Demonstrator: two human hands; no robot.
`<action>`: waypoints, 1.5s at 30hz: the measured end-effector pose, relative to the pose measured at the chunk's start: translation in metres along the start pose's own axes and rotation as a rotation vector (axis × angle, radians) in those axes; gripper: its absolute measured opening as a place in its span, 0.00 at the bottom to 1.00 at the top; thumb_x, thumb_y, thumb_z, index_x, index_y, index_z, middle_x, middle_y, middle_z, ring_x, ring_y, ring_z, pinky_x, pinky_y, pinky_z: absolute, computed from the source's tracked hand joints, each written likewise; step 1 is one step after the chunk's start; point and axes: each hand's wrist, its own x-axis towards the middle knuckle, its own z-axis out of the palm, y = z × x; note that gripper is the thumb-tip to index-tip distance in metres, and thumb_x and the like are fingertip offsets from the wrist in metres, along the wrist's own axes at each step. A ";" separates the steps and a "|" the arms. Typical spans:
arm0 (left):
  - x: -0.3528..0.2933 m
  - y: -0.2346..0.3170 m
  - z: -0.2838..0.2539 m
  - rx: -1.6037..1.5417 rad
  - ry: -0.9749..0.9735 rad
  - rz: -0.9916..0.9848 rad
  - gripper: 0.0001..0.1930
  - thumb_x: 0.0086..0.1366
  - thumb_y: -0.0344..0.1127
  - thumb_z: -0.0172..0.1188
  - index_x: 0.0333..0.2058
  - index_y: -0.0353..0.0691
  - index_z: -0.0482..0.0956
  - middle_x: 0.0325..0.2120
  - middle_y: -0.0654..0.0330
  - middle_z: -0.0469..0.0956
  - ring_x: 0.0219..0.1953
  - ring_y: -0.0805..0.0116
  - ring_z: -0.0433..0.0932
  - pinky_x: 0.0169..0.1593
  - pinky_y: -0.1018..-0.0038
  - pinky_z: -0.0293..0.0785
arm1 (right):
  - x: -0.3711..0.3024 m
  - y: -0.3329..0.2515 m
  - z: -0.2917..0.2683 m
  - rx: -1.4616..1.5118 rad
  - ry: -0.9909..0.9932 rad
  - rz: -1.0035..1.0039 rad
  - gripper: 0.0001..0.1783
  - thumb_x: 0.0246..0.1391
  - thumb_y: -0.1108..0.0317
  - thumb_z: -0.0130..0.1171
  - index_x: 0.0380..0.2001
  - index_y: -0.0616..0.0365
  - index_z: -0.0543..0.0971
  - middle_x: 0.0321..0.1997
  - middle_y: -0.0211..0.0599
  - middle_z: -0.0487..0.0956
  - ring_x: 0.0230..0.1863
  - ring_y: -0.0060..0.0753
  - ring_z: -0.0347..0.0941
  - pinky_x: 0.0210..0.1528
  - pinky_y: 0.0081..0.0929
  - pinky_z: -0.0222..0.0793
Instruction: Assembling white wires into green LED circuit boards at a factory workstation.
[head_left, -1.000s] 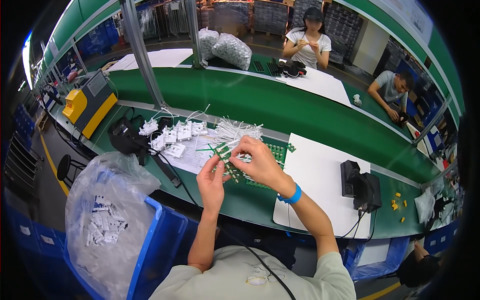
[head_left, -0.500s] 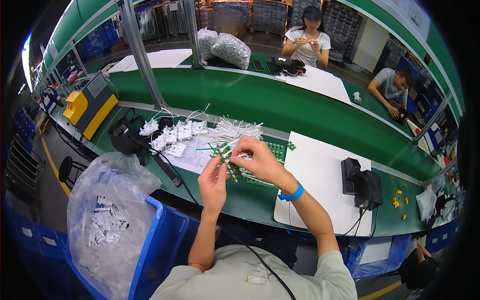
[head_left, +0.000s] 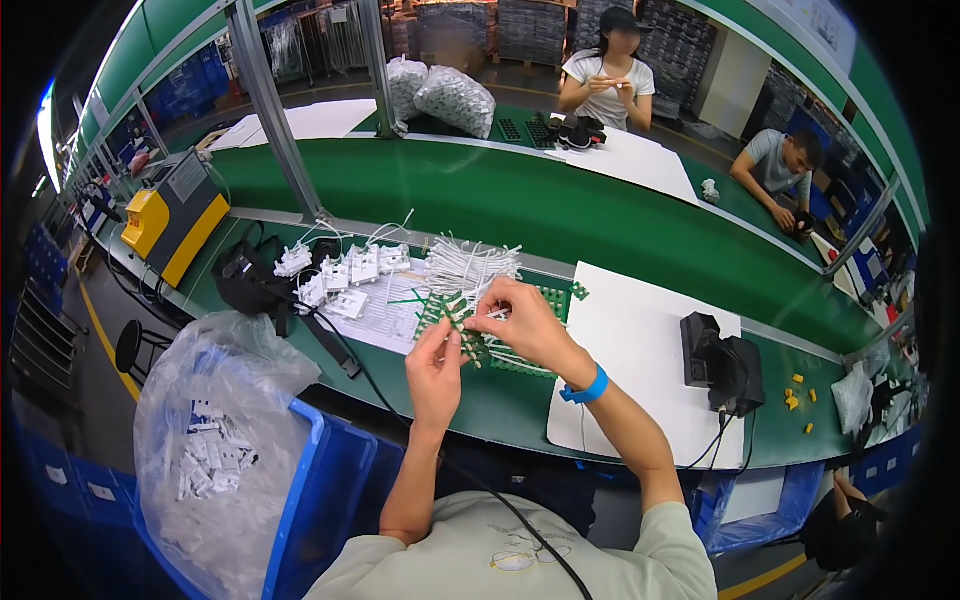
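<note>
My left hand [head_left: 435, 368] is closed on a small green circuit board [head_left: 476, 350] with pale parts along it, raised just above the bench. My right hand [head_left: 525, 322] pinches at the board's upper edge, with a thin white cable [head_left: 503, 313] at its fingers; the fingertips partly hide the contact. Behind the hands lies a bundle of white cables [head_left: 470, 262]. Beneath them, more green boards [head_left: 552, 298] lie in a panel with white cables across it. To the left, several white plastic housings [head_left: 350, 270] with cables rest on a printed sheet [head_left: 385, 312].
A white board [head_left: 630, 400] with a black device [head_left: 735, 375] lies to the right, yellow pieces [head_left: 792, 398] beyond. At left are a black bag [head_left: 245, 280], a yellow-grey machine [head_left: 175, 220] and a blue bin [head_left: 300, 490] lined with plastic. Two people work across the green partition [head_left: 500, 190].
Both hands stay together at the circuit board, with the left hand shifted slightly right and down. The view has moved a little. The board remains held.
</note>
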 end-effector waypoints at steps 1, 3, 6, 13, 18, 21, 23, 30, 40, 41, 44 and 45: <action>0.001 -0.006 -0.001 -0.006 0.003 -0.024 0.15 0.72 0.28 0.57 0.54 0.26 0.76 0.41 0.61 0.77 0.36 0.79 0.77 0.35 0.80 0.82 | 0.002 0.006 0.004 0.002 -0.001 0.001 0.13 0.47 0.66 0.75 0.25 0.63 0.80 0.30 0.36 0.77 0.32 0.30 0.74 0.37 0.27 0.70; 0.005 -0.018 -0.011 -0.046 0.012 -0.096 0.16 0.72 0.28 0.57 0.55 0.27 0.76 0.40 0.62 0.77 0.36 0.79 0.77 0.35 0.79 0.82 | 0.006 0.017 0.011 -0.045 -0.025 0.006 0.14 0.47 0.66 0.75 0.25 0.62 0.80 0.30 0.37 0.78 0.33 0.32 0.75 0.38 0.29 0.71; 0.011 -0.035 -0.036 -0.082 0.101 -0.160 0.17 0.71 0.28 0.58 0.57 0.30 0.75 0.38 0.65 0.76 0.38 0.78 0.78 0.36 0.78 0.82 | 0.024 0.043 0.017 -0.076 0.052 -0.076 0.13 0.49 0.65 0.73 0.29 0.63 0.83 0.31 0.38 0.79 0.34 0.34 0.76 0.39 0.29 0.72; 0.009 -0.043 -0.095 -0.078 0.465 -0.098 0.18 0.72 0.29 0.56 0.58 0.30 0.73 0.41 0.61 0.78 0.40 0.74 0.80 0.37 0.77 0.81 | 0.070 0.130 0.010 -0.335 0.101 -0.011 0.05 0.48 0.74 0.63 0.31 0.57 0.84 0.34 0.43 0.80 0.37 0.45 0.78 0.41 0.40 0.73; 0.010 -0.039 -0.104 -0.082 0.492 -0.090 0.19 0.72 0.30 0.57 0.59 0.29 0.73 0.42 0.62 0.79 0.39 0.76 0.78 0.36 0.78 0.81 | 0.073 0.151 0.030 -0.614 -0.176 -0.314 0.10 0.42 0.77 0.62 0.29 0.50 0.85 0.38 0.37 0.72 0.48 0.45 0.69 0.49 0.41 0.63; 0.012 -0.038 -0.105 -0.080 0.492 -0.098 0.19 0.72 0.31 0.57 0.58 0.29 0.74 0.42 0.62 0.79 0.39 0.77 0.77 0.36 0.79 0.81 | 0.075 0.150 0.036 -0.647 -0.196 -0.355 0.07 0.42 0.76 0.62 0.26 0.51 0.84 0.38 0.38 0.73 0.48 0.44 0.69 0.50 0.39 0.64; 0.014 -0.037 -0.104 -0.082 0.475 -0.095 0.19 0.72 0.31 0.58 0.58 0.29 0.74 0.42 0.62 0.79 0.39 0.78 0.77 0.35 0.79 0.81 | 0.080 0.148 0.033 -0.605 -0.165 -0.411 0.04 0.45 0.74 0.63 0.26 0.53 0.84 0.38 0.38 0.74 0.47 0.43 0.70 0.49 0.38 0.66; 0.017 -0.042 -0.104 -0.083 0.474 -0.099 0.20 0.72 0.32 0.57 0.59 0.29 0.73 0.42 0.62 0.78 0.39 0.77 0.77 0.36 0.79 0.81 | 0.092 0.126 0.019 -0.365 0.141 -0.348 0.04 0.48 0.71 0.68 0.29 0.58 0.84 0.38 0.37 0.77 0.43 0.42 0.74 0.44 0.38 0.73; 0.017 -0.029 -0.073 -0.135 0.370 -0.103 0.18 0.72 0.30 0.58 0.57 0.28 0.73 0.43 0.60 0.77 0.40 0.77 0.78 0.35 0.79 0.81 | 0.092 0.076 -0.017 0.342 0.619 -0.154 0.09 0.62 0.75 0.61 0.43 0.68 0.81 0.33 0.37 0.84 0.35 0.26 0.80 0.42 0.21 0.75; 0.017 -0.029 -0.072 -0.138 0.338 -0.120 0.19 0.72 0.30 0.58 0.58 0.27 0.73 0.43 0.59 0.78 0.39 0.76 0.78 0.35 0.79 0.81 | 0.089 0.069 -0.020 0.409 0.588 -0.129 0.09 0.63 0.74 0.60 0.43 0.68 0.82 0.32 0.36 0.83 0.33 0.25 0.79 0.41 0.20 0.75; 0.019 -0.029 -0.060 -0.157 0.229 -0.191 0.21 0.71 0.29 0.58 0.60 0.26 0.71 0.46 0.57 0.80 0.40 0.74 0.81 0.35 0.80 0.81 | 0.071 0.044 -0.026 0.509 0.472 -0.168 0.08 0.64 0.75 0.59 0.41 0.68 0.83 0.33 0.34 0.82 0.31 0.22 0.77 0.36 0.20 0.74; 0.019 -0.026 -0.054 -0.168 0.210 -0.220 0.21 0.71 0.29 0.58 0.60 0.26 0.71 0.46 0.56 0.80 0.41 0.73 0.81 0.35 0.80 0.81 | 0.061 0.038 -0.029 0.481 0.378 -0.157 0.07 0.64 0.75 0.58 0.40 0.67 0.83 0.34 0.34 0.81 0.32 0.21 0.76 0.36 0.19 0.73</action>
